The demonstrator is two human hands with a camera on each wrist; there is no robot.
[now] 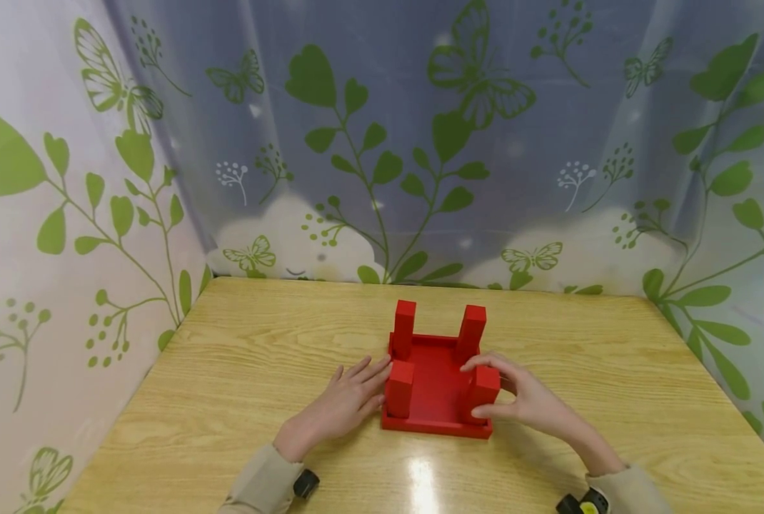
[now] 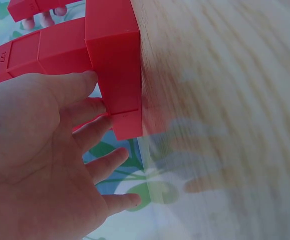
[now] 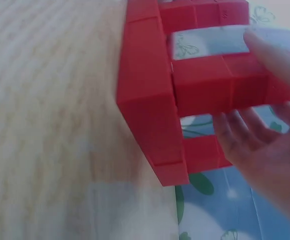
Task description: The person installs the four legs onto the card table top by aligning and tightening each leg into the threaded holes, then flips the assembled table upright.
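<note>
A red square base (image 1: 436,428) with a low rim lies on the table, like a small table upside down. A square red post stands up at each corner; seams across the posts show in the wrist views. My right hand (image 1: 533,403) curls thumb and fingers around the front right post (image 1: 485,385). In the right wrist view that post (image 3: 204,85) passes between thumb and fingers. On the left, my left hand (image 1: 340,403) has its fingers spread and fairly straight, with fingertips right at the base's left side and the front left post (image 1: 400,389).
The wooden table (image 1: 260,335) runs back to a curtain (image 1: 382,178) printed with leaves and butterflies, which also hangs along both sides. Dark devices are strapped at both wrists. Light reflects off the tabletop in front of the base.
</note>
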